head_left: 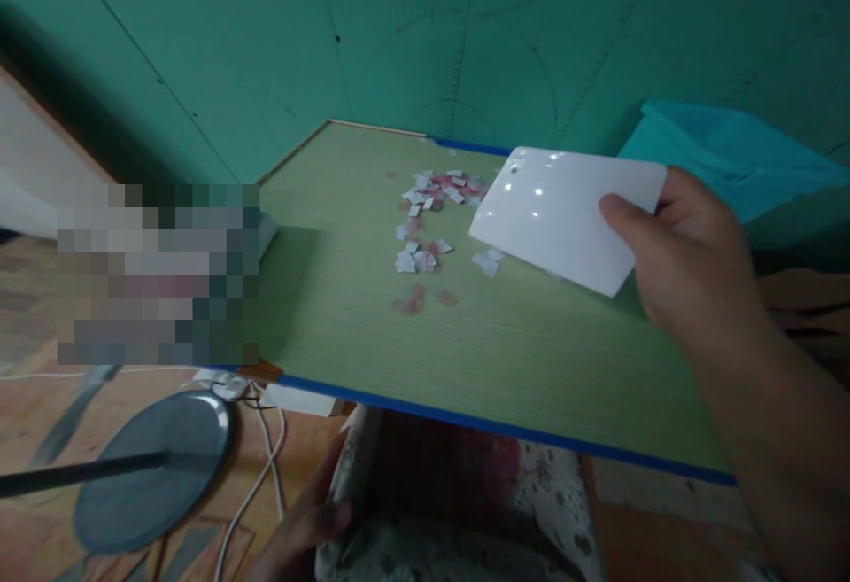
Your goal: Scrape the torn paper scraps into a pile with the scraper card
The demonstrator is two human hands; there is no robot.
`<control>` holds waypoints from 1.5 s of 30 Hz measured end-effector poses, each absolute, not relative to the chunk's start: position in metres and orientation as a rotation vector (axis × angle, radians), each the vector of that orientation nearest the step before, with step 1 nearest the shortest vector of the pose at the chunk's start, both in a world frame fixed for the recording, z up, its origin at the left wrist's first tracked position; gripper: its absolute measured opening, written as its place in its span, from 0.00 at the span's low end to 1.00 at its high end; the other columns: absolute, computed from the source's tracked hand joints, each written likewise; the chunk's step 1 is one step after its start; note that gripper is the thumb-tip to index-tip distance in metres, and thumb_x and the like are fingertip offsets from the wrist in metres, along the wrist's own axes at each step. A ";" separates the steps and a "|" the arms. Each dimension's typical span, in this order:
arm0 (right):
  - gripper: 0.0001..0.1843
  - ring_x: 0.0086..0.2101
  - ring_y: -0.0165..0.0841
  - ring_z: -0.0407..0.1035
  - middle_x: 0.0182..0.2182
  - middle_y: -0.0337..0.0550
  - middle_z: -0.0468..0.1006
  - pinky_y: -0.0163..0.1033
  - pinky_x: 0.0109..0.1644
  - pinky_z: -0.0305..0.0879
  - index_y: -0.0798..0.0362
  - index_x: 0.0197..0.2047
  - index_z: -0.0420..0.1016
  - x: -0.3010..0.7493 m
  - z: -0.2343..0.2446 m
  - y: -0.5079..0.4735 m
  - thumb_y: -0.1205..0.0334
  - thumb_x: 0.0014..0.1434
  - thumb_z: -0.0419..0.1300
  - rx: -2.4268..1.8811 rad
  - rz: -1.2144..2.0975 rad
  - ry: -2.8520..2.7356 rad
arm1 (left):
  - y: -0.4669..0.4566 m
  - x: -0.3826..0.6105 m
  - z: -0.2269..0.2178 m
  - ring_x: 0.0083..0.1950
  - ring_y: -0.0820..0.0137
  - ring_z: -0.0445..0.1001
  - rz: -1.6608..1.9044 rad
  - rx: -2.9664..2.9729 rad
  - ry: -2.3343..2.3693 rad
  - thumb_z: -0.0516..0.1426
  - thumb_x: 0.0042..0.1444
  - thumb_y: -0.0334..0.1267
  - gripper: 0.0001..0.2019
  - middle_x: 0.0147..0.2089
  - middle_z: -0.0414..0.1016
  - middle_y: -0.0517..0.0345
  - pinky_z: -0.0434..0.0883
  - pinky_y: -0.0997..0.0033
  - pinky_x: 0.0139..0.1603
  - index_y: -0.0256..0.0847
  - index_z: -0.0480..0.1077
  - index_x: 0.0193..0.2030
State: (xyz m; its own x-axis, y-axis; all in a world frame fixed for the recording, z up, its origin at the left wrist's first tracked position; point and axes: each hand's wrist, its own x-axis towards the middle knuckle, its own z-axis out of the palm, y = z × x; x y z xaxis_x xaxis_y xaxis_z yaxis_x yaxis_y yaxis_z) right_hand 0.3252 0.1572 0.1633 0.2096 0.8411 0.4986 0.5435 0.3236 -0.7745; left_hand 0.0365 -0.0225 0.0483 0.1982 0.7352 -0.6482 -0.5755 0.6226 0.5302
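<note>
My right hand (697, 254) grips a flat white plastic scraper (564, 214), thumb on its upper face and fingers hidden beneath. The scraper has a small hole near one corner and is held over the right part of the green tabletop (345, 325). Small white paper pieces (425, 197) and thin pinkish pieces (415, 300) lie scattered to its left. Below the table's front edge, my left hand (305, 511) is closed on the side of a floral-patterned container (349, 493). Its opening looks dark and reddish inside; its contents are unclear.
Blue tape (425, 405) runs along the table's front edge. A turquoise bag or cloth (723, 152) is at the right by the green wall (266, 50). On the left are a blurred-out patch (159, 281), a round grey base with a pole (152, 485) and white cables (256, 493).
</note>
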 end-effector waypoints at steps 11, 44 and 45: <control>0.11 0.31 0.32 0.67 0.33 0.43 0.73 0.39 0.31 0.62 0.52 0.37 0.67 0.304 0.156 0.149 0.54 0.55 0.54 -1.430 0.334 -1.713 | -0.024 0.034 0.040 0.60 0.45 0.58 0.926 0.218 1.053 0.64 0.33 0.41 0.42 0.54 0.72 0.60 0.67 0.50 0.52 0.51 0.57 0.60; 0.08 0.28 0.30 0.64 0.27 0.38 0.70 0.37 0.28 0.57 0.54 0.34 0.67 0.319 0.174 0.149 0.59 0.52 0.54 -1.555 0.063 -1.637 | -0.023 0.034 0.037 0.59 0.45 0.60 0.901 0.224 1.160 0.65 0.29 0.46 0.42 0.50 0.76 0.58 0.66 0.51 0.52 0.50 0.61 0.58; 0.08 0.27 0.30 0.64 0.26 0.38 0.70 0.37 0.27 0.56 0.54 0.34 0.67 0.319 0.175 0.149 0.59 0.52 0.54 -1.588 0.068 -1.647 | -0.023 0.034 0.036 0.59 0.45 0.61 0.898 0.224 1.149 0.65 0.29 0.47 0.43 0.50 0.76 0.58 0.66 0.52 0.52 0.49 0.60 0.58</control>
